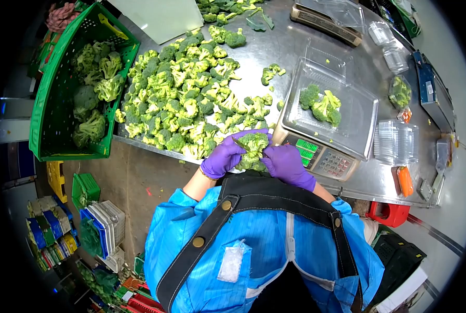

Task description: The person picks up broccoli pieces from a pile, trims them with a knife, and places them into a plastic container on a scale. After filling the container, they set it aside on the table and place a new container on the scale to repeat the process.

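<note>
Broccoli piece partly hidden by the left hand, keypad markings illegible.

Down to your left, you see a small green crate and, just beside it, stacked crates; to your right, a red stool near a black crate.

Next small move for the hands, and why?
Probably pull the held broccoli piece apart into smaller florets: the left hand and right hand grip it from opposite sides, and it looks bulkier than most pieces in the loose pile beside it.
</note>
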A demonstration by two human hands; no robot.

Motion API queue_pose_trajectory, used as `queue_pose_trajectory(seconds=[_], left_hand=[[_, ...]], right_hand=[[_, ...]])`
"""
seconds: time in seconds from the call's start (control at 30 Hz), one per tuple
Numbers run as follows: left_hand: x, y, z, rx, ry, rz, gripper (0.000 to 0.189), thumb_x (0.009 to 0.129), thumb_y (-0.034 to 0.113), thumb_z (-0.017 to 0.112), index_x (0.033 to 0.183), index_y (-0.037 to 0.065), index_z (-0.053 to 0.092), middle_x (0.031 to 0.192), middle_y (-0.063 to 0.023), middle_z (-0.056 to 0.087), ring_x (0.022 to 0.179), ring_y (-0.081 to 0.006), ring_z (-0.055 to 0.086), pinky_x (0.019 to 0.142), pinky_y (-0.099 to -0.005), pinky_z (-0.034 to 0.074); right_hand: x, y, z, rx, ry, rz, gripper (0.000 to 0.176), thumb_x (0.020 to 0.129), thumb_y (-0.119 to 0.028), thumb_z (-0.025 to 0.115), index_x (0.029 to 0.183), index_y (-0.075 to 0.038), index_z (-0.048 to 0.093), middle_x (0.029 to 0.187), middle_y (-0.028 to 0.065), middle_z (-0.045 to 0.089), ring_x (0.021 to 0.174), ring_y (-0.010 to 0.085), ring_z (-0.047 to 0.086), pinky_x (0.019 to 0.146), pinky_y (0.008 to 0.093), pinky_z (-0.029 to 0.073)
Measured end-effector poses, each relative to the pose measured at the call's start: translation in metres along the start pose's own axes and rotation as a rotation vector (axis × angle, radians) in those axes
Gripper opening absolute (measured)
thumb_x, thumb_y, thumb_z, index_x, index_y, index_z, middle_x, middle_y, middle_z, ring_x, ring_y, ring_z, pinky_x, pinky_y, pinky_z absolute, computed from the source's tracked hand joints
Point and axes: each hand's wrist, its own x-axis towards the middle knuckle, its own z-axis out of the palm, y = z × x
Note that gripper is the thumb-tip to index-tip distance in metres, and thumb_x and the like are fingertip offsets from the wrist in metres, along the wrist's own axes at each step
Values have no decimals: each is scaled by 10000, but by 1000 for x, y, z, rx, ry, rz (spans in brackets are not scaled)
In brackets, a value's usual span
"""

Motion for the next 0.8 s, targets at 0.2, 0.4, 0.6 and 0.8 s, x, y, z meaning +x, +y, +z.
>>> queue_pose_trajectory(seconds=[0.2,0.4,0.6,0.8], left_hand=[[3,0,13,-52,28,214,682,755,142,626,1322,-68,311,1291,-198,451,1190,-277,463,1033,-362,334],[3,-7,-3,-248,-40,115,663,730,46,581,1326,-60,312,1267,-203,468,1175,-281,477,1015,-335,362],[9,-10,-20,-169,33,38,620,716,-35,476,1320,-43,335,1244,-187,492,1143,-255,501,956,-249,410],[7,0,2,19,-47,-78,730,647,107,568,1327,-23,336,1230,-154,520,1160,-223,489,978,-308,387]], right_hand=[[2,-3,3,-81,-17,87,240,852,-325,525,776,-99,555,587,77,551,521,257,560,475,375,412],[-1,3,4,123,7,59,236,853,-324,541,813,-94,570,574,89,555,490,263,550,460,369,400],[3,-7,-19,320,111,77,302,759,-234,651,1043,-147,595,631,46,577,503,230,541,466,350,393],[-2,9,-16,96,96,-159,422,704,-156,680,1119,-171,603,614,36,566,527,218,559,488,313,423]])
